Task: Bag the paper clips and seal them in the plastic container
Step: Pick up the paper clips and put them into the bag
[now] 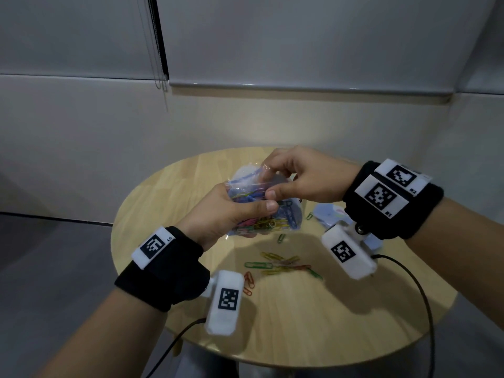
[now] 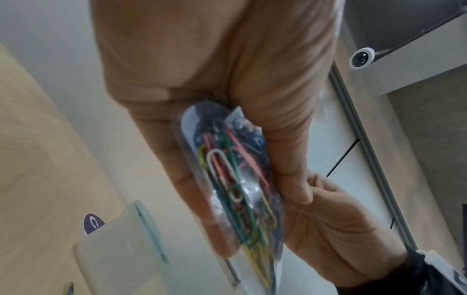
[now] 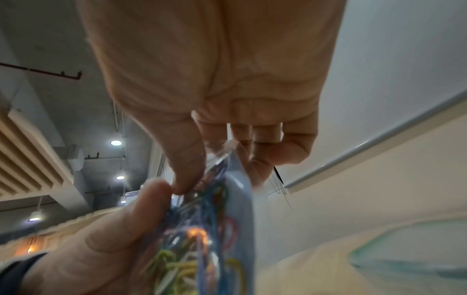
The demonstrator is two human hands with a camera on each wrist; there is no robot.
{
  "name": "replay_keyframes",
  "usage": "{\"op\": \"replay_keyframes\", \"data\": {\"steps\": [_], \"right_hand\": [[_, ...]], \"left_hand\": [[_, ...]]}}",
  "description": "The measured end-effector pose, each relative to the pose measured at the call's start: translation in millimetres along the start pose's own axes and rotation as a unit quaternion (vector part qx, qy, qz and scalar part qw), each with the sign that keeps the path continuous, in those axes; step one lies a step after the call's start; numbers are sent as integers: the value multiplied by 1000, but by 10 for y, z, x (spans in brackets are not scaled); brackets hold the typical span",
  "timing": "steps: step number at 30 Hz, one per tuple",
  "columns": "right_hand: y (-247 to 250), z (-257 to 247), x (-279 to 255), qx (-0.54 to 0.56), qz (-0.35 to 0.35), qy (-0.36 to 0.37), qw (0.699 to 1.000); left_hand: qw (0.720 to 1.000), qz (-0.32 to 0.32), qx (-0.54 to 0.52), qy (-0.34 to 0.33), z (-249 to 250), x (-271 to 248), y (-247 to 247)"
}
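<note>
Above the round wooden table (image 1: 300, 317) I hold a clear plastic bag (image 1: 261, 214) stuffed with coloured paper clips. My left hand (image 1: 253, 205) grips the bag's middle from the left, thumb across the front. My right hand (image 1: 268, 182) pinches the bag's top edge between thumb and fingers. The left wrist view shows the bag (image 2: 235, 189) squeezed in my left hand (image 2: 242, 179). In the right wrist view my right hand (image 3: 222, 159) pinches the bag (image 3: 215, 229) at its top. A translucent plastic container (image 2: 118, 249) sits on the table, partly hidden behind my right wrist in the head view.
Several loose paper clips (image 1: 281, 264) lie on the table in front of the bag, with red ones (image 1: 248, 282) near my left wrist camera. Cables (image 1: 409, 282) trail off the table's near edge. A wall stands just behind the table.
</note>
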State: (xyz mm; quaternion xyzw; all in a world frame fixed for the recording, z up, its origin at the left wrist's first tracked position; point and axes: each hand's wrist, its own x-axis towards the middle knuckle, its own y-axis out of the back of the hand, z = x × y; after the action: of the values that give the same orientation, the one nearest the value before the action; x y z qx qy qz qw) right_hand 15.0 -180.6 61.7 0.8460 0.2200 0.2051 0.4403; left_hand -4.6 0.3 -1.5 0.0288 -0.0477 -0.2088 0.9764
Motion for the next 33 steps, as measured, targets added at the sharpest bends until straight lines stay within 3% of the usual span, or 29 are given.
{"op": "replay_keyframes", "data": {"steps": [5, 10, 16, 20, 23, 26, 28, 30, 33], "right_hand": [[3, 9, -38, -5, -39, -5, 999], [84, 1, -39, 61, 20, 4, 998], [7, -7, -16, 129, -49, -19, 990], [-33, -22, 18, 97, -120, -39, 987], [-88, 8, 31, 137, -34, -7, 990], [-118, 136, 59, 230, 71, -12, 970], [-157, 321, 84, 177, 43, -69, 981], [-263, 528, 86, 7, -85, -128, 988], [-496, 751, 84, -221, -183, -140, 948]], "left_hand": [[1000, 7, -19, -8, -6, -8, -13], [1000, -11, 5, -8, 36, 4, -21], [1000, -22, 2, -18, 63, 19, -30], [1000, -19, 2, -13, 9, 12, -5], [1000, 10, 15, -3, -30, 24, 74], [998, 47, 32, 8, -68, -2, 184], [997, 69, 37, 11, -88, -29, 246], [996, 81, 43, 7, -86, -56, 294], [994, 93, 61, 6, -59, -70, 354]]}}
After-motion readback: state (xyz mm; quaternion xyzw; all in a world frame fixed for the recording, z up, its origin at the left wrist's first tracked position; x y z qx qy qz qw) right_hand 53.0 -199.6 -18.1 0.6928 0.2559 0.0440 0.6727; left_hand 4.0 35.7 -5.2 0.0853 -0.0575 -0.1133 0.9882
